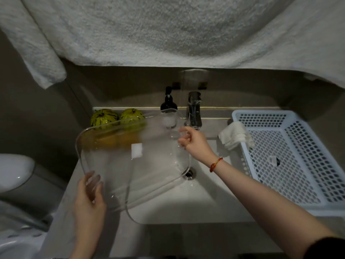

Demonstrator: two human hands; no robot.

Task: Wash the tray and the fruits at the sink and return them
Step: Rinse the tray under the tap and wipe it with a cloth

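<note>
Blank white label (136, 150) on clear tray (149, 176)

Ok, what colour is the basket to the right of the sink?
The basket is white perforated plastic, seen in the head view.

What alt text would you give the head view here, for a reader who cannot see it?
A person holds a clear tray tilted over a white sink, left hand at its near edge, right hand at its far edge near the faucet. Two green fruits and a dark soap bottle stand behind; a white perforated basket sits right.
</note>
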